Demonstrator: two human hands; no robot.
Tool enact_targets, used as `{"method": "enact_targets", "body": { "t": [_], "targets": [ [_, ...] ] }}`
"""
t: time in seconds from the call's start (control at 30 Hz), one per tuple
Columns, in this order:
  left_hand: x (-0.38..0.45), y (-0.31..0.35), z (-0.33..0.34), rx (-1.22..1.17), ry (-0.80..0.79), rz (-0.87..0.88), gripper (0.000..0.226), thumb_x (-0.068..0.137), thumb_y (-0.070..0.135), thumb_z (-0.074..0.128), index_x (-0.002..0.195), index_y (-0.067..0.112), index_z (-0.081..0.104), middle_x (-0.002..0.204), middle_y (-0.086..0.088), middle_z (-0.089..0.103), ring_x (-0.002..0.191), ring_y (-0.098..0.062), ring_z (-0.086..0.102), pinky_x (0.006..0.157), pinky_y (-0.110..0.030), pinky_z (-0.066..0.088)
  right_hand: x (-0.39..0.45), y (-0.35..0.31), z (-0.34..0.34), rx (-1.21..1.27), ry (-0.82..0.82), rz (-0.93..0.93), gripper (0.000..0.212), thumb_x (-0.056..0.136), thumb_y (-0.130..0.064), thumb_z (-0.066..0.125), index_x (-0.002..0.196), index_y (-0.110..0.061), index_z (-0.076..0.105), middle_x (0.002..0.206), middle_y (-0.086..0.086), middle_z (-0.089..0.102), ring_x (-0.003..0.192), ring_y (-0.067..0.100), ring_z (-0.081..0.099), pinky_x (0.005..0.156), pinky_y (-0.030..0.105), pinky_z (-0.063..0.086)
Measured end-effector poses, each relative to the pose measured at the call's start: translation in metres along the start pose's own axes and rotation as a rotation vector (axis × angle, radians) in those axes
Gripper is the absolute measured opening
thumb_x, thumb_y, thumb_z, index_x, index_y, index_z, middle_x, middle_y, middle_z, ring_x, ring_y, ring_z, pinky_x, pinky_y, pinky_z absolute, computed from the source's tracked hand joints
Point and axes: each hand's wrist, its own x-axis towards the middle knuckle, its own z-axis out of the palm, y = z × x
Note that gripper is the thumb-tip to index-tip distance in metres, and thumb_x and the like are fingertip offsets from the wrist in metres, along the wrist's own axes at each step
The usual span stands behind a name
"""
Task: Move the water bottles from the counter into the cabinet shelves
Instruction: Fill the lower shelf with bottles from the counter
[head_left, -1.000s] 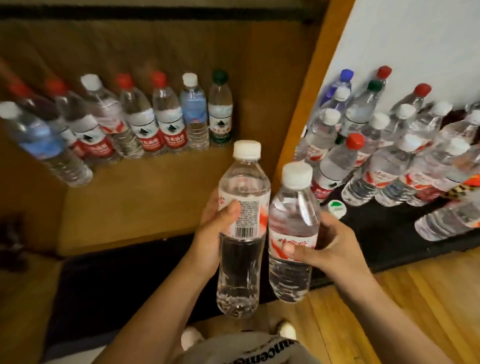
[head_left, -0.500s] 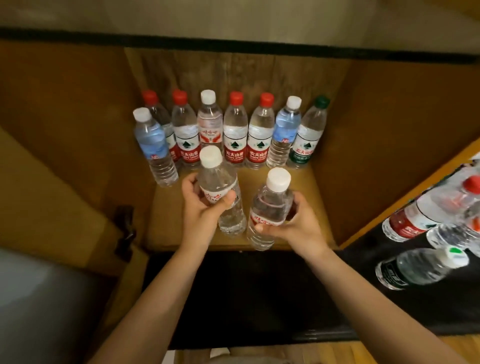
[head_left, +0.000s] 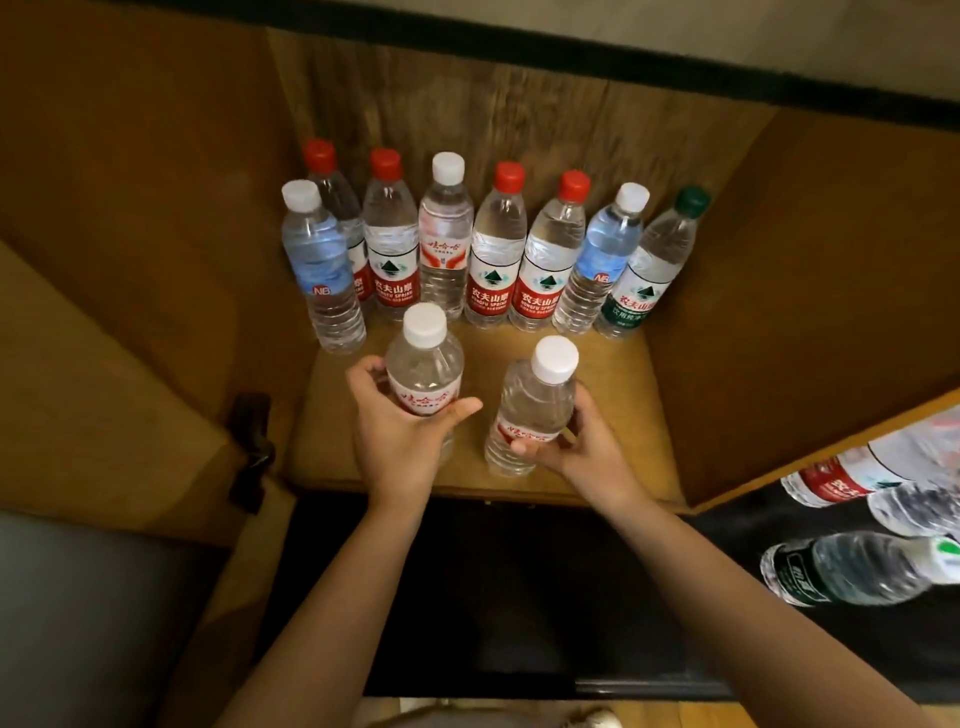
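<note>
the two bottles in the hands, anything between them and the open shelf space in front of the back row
Nothing visible. The left hand holds one white-capped bottle and the right hand another over bare shelf. The back row stands behind that spot, not in it.

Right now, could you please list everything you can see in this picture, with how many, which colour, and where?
Standing bottles: eight, clear; four red caps, three white, one green; upright at the back of the shelf, one in front at the left end.
Held bottles: two, clear, white caps; left one, right one, over the shelf's front part.
Shelf: one, brown wood, inside the cabinet.
Counter bottles: at least three, partly cut off, on the black counter at the right edge.
Counter: one, black, below the shelf.
Hinge: one, dark, left of the shelf.
Left hand: grips the left held bottle.
Right hand: grips the right held bottle.
</note>
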Motion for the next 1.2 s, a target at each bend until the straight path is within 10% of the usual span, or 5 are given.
{"method": "enact_targets", "body": {
  "t": [0.27, 0.4, 0.8, 1.2],
  "targets": [
    [-0.01, -0.045, -0.002, 0.028, -0.025, -0.166, 0.068, 0.057, 0.011, 0.085, 0.108, 0.032, 0.046, 0.108, 0.013, 0.059, 0.1, -0.006, 0.057, 0.071, -0.014, 0.041, -0.004, 0.013, 0.01, -0.069, 0.032, 0.078, 0.072, 0.074, -0.018, 0.076, 0.134, -0.023, 0.037, 0.106, -0.026, 0.055, 0.091, -0.018, 0.051, 0.081, 0.004, 0.042],
    [-0.006, -0.046, 0.006, 0.021, 0.032, -0.143, 0.065, 0.057, 0.012, 0.084, 0.107, 0.033, 0.047, 0.11, 0.011, 0.061, 0.098, -0.004, 0.058, 0.075, -0.017, 0.045, 0.01, 0.007, 0.02, -0.081, 0.023, 0.091, 0.07, 0.075, -0.011, 0.074, 0.134, -0.019, 0.037, 0.108, -0.018, 0.059, 0.102, 0.0, 0.057, 0.095, 0.026, 0.045],
    [0.08, -0.047, 0.032, -0.041, 0.201, -0.085, 0.048, 0.065, -0.005, 0.076, 0.101, 0.016, 0.052, 0.112, -0.012, 0.061, 0.101, -0.023, 0.06, 0.089, -0.048, 0.051, 0.103, -0.027, 0.068, -0.251, 0.002, 0.065, 0.057, 0.087, -0.006, 0.059, 0.136, -0.015, 0.029, 0.127, 0.009, 0.058, 0.117, 0.025, 0.054, 0.084, 0.025, 0.04],
    [0.12, -0.032, 0.046, 0.056, 0.362, -0.108, 0.045, 0.068, -0.004, 0.071, 0.108, 0.005, 0.055, 0.109, -0.008, 0.059, 0.103, -0.023, 0.058, 0.087, -0.029, 0.047, 0.154, -0.046, 0.086, -0.273, 0.012, 0.13, 0.063, 0.087, -0.007, 0.058, 0.139, -0.014, 0.023, 0.13, 0.013, 0.053, 0.12, 0.029, 0.049, 0.097, 0.037, 0.04]
  ]
}}
